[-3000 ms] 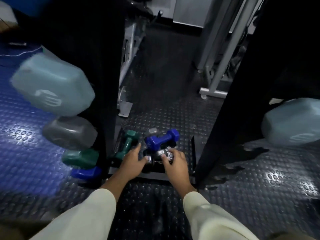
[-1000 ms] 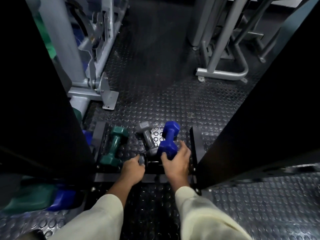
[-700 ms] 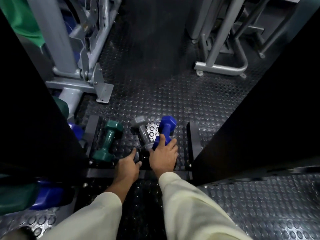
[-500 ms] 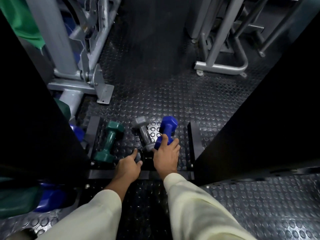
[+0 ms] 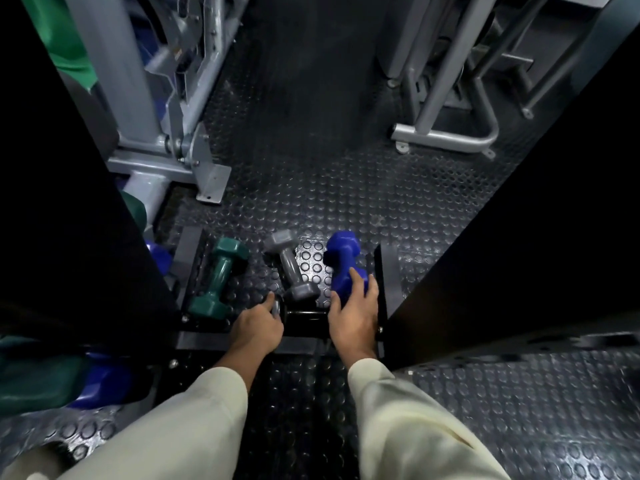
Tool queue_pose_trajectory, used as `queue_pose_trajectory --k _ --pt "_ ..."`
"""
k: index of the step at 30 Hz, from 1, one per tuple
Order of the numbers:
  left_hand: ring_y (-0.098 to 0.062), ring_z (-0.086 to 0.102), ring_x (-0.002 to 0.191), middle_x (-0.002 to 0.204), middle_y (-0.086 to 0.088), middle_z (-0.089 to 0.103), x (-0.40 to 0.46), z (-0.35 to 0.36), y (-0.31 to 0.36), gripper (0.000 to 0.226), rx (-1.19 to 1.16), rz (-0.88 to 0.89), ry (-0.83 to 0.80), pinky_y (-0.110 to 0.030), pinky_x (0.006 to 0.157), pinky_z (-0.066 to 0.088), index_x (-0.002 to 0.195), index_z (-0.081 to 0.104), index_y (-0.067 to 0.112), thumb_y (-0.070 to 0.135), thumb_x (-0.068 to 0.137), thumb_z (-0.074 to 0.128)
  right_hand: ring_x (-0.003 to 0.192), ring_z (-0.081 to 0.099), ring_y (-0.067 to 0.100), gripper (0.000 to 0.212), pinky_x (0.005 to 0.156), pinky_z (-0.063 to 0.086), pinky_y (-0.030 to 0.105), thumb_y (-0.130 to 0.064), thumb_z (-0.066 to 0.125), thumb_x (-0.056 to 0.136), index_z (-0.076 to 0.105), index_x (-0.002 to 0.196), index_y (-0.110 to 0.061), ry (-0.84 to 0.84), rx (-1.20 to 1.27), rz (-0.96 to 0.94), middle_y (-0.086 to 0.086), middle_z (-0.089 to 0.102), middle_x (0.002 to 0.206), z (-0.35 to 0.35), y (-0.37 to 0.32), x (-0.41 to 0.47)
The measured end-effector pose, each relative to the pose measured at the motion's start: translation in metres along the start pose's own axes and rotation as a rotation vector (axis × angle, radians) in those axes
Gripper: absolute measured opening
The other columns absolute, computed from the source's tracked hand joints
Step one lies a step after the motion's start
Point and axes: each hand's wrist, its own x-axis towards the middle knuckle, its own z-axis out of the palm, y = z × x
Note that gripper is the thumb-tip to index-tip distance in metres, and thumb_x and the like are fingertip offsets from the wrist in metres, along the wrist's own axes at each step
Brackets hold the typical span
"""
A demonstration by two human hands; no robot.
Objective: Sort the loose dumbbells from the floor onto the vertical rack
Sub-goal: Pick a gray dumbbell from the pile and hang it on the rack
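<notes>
Just left of the left hand (image 5: 258, 327), a green dumbbell (image 5: 218, 276) is being left lying, long axis running away from the person. A small dark object is being pinched by that hand. Beyond it, a grey dumbbell (image 5: 290, 265) is angled away-left. The blue dumbbell (image 5: 343, 263) is being cupped by the right hand (image 5: 354, 317), fingers curled over its near head; it could be rolled from so shallow a hold.

A gym: studded rubber floor (image 5: 329, 174), grey machine frames (image 5: 446, 133), small dumbbells (image 5: 220, 277).

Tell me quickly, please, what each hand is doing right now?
Left hand: grip curled round a small dark object that is too hidden to identify.
Right hand: fingers wrapped round the near end of the blue dumbbell on the floor.
</notes>
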Motion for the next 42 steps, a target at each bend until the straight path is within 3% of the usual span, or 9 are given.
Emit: queue_pose_trajectory --k 5,9,12,15,21,25,31,36,42 --pt "-0.035 0.062 0.122 0.135 -0.014 0.065 -0.003 0.004 0.008 0.056 -0.04 -0.045 0.045 -0.039 0.101 0.051 0.153 0.039 0.049 0.044 0.099 0.053 0.158 0.011 0.032 0.076 0.127 0.026 0.049 -0.016 0.058 0.098 0.025 0.16 -0.045 -0.146 -0.191 -0.103 -0.012 -0.008 0.172 0.001 -0.01 -0.008" --pt "-0.036 0.06 0.125 0.137 -0.015 0.064 -0.001 0.002 0.003 0.057 -0.032 -0.038 0.032 -0.038 0.104 0.049 0.154 0.038 0.048 0.042 0.099 0.054 0.159 -0.006 0.037 0.083 0.127 0.017 0.055 -0.009 0.054 0.091 0.025 0.16 -0.045 -0.294 -0.399 -0.259 -0.019 -0.011 0.172 0.008 -0.02 -0.015" --pt "-0.033 0.057 0.13 0.141 -0.011 0.061 0.001 0.002 0.004 0.061 -0.054 -0.02 0.002 -0.036 0.106 0.047 0.154 0.04 0.044 0.044 0.096 0.059 0.158 -0.02 0.038 0.077 0.128 0.007 0.058 -0.013 0.053 0.09 0.032 0.157 -0.043 -0.327 -0.367 -0.166 -0.02 -0.013 0.172 0.019 -0.036 -0.024" --pt "-0.031 0.055 0.13 0.14 -0.008 0.056 0.006 0.0 0.007 0.06 -0.032 0.048 0.045 -0.037 0.107 0.047 0.149 0.05 0.034 0.047 0.093 0.066 0.16 -0.007 0.038 0.073 0.13 0.007 0.055 -0.011 0.055 0.09 0.04 0.156 -0.038 -0.204 -0.178 -0.078 -0.011 -0.002 0.175 0.026 -0.039 -0.028" --pt "-0.032 0.064 0.118 0.127 -0.008 0.065 0.02 -0.001 0.044 0.069 0.099 0.22 0.047 -0.041 0.099 0.053 0.147 0.04 0.03 0.04 0.087 0.074 0.145 0.04 0.027 0.066 0.121 0.036 0.045 -0.01 0.061 0.092 0.041 0.154 -0.026 0.112 0.337 0.095 0.005 0.033 0.16 0.016 -0.007 -0.046" --pt "-0.035 0.066 0.111 0.118 -0.011 0.067 0.028 0.005 0.051 0.07 0.215 0.319 -0.023 -0.044 0.095 0.054 0.148 0.037 0.038 0.024 0.087 0.069 0.151 0.032 0.026 0.072 0.119 0.025 0.028 -0.007 0.063 0.093 0.035 0.158 -0.018 -0.02 0.307 0.146 0.011 0.033 0.164 0.018 0.001 -0.062" --pt "-0.033 0.069 0.109 0.118 -0.007 0.071 0.051 0.006 0.05 0.064 0.141 0.348 -0.124 -0.045 0.096 0.056 0.143 0.044 0.045 0.017 0.089 0.064 0.16 0.009 0.037 0.086 0.126 0.02 0.044 -0.019 0.064 0.097 0.013 0.166 -0.018 -0.238 0.184 0.182 0.014 0.02 0.172 0.026 -0.004 -0.058" --pt "-0.034 0.069 0.104 0.112 -0.008 0.072 0.064 0.009 0.047 0.032 0.114 0.385 -0.121 -0.042 0.091 0.056 0.118 0.059 0.033 0.019 0.09 0.062 0.157 0.012 0.046 0.091 0.12 0.032 0.05 -0.021 0.065 0.096 0.007 0.165 -0.017 -0.277 0.107 0.159 0.024 0.019 0.169 0.022 -0.009 -0.057" --pt "-0.026 0.069 0.105 0.112 -0.003 0.073 0.073 -0.001 0.04 0.038 0.061 0.43 -0.138 -0.036 0.093 0.055 0.119 0.065 0.032 0.026 0.083 0.076 0.158 0.009 0.045 0.101 0.121 0.03 0.051 -0.028 0.064 0.095 -0.01 0.165 -0.023 -0.364 0.051 0.131 0.024 0.012 0.171 0.015 -0.006 -0.054"
